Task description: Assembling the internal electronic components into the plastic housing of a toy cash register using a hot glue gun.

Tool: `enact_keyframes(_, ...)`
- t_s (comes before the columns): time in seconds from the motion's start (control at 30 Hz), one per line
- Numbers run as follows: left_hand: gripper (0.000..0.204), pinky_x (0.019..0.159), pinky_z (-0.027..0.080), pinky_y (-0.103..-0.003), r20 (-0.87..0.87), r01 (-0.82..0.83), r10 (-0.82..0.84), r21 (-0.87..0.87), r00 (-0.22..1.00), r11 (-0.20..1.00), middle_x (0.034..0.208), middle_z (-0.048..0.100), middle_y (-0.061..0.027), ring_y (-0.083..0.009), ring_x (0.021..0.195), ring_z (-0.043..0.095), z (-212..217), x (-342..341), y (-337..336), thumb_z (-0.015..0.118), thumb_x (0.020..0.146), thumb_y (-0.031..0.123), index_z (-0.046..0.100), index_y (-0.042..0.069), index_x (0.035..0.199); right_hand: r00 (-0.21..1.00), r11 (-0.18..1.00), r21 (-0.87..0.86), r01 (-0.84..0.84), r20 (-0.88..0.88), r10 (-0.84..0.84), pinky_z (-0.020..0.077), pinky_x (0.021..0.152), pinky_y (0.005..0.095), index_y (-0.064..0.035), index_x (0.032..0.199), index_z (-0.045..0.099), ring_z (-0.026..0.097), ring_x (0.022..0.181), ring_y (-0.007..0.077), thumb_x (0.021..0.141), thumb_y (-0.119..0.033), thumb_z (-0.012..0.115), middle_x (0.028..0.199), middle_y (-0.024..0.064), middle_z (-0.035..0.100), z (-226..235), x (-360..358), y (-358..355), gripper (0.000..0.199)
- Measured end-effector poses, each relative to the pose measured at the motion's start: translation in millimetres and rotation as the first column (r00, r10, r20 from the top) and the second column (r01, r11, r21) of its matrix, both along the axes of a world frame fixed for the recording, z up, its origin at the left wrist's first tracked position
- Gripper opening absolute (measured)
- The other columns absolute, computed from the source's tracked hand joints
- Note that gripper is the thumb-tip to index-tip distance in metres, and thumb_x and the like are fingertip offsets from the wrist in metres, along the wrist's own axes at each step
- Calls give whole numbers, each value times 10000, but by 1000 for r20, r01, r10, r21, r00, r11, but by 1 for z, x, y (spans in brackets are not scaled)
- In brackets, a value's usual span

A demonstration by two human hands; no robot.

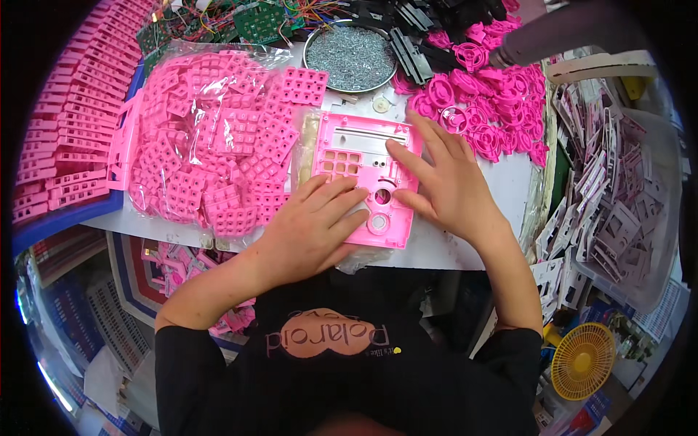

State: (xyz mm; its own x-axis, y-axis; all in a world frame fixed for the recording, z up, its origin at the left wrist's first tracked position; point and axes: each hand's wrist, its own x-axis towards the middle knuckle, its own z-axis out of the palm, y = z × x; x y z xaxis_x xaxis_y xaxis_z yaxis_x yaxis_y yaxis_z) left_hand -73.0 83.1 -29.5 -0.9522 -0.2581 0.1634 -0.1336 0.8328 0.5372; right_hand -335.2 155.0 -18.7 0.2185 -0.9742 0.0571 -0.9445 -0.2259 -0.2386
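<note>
A pink plastic panel (367, 178) lies flat on the white table (502, 196), directly in front of the person, with a grid of square openings at its upper left, a long slot along its top and round holes toward its lower right. The left hand (309, 225) rests palm down on the lower left part of the panel, fingers extended and slightly spread, gripping nothing. The right hand (443, 185) lies palm down on the right edge of the panel, fingers extended toward the middle of the panel; it presses on the panel rather than closing around it. To the left of the panel, touching its edge, a clear plastic bag (211, 138) holds many pink keypad mats. Behind the panel stands a round metal bowl of small screws (350, 57). To the right of the bowl lies a heap of pink round wheel-shaped parts (494, 102). At the far left, pink strip parts are stacked in a blue tray (65, 116). At the right edge, a clear bin holds white flat parts (618, 203). A yellow fan (582, 360) stands low at the right.
</note>
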Motion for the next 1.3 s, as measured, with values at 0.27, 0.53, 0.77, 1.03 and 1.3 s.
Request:
enact_keyframes(0.27, 607, 1069, 376, -507, 110, 40, -31, -75, 993, 996, 1446, 510, -112, -335, 1343, 460, -4, 11, -5, 780, 748, 287, 595, 125, 1303, 993, 996, 41, -83, 85, 80, 378, 1098, 528, -181, 1362, 597, 381, 1411, 403, 827, -335, 741, 1580, 160, 363, -18, 6, -15, 574)
enact_keyframes(0.53, 698, 1099, 311, -536, 250, 36, 6, -162, 968, 986, 1576, 405, -39, -272, 1465, 355, -4, 3, 10, 762, 784, 343, 526, 220, 1429, 926, 964, 46, 261, 272, -264, 529, 760, 399, -85, 1111, 678, 642, 931, 313, 832, -167, 738, 1054, 121, 656, 6, -26, 42, 297)
enact_keyframes(0.77, 690, 1085, 337, -536, 180, 48, -34, -73, 983, 996, 1520, 449, -97, -295, 1409, 416, 2, 0, 4, 802, 748, 239, 561, 195, 1393, 922, 927, 127, 352, 124, -367, 518, 604, 405, -80, 974, 664, 659, 708, 294, 840, -148, 727, 812, 88, 656, -24, 1, 79, 162)
enact_keyframes(1.03, 84, 579, 451, -260, 181, -227, 143, 870, 973, 439, 747, 614, -6, -95, 649, 573, 16, -8, 36, 639, 962, 119, 642, 36, 972, 797, 990, 39, 136, 590, -133, 519, 589, 355, -55, 1005, 672, 653, 688, 262, 770, -29, 759, 812, 90, 657, 2, 21, 76, 252)
enact_keyframes(1.3, 161, 546, 402, -237, 157, -205, 150, 894, 976, 399, 694, 578, -8, -66, 609, 514, 10, -4, 40, 601, 1011, 167, 623, 24, 942, 531, 967, 93, 239, 821, -210, 544, 618, 302, -18, 932, 699, 690, 696, 192, 785, -4, 796, 829, 103, 705, 11, 70, 74, 177)
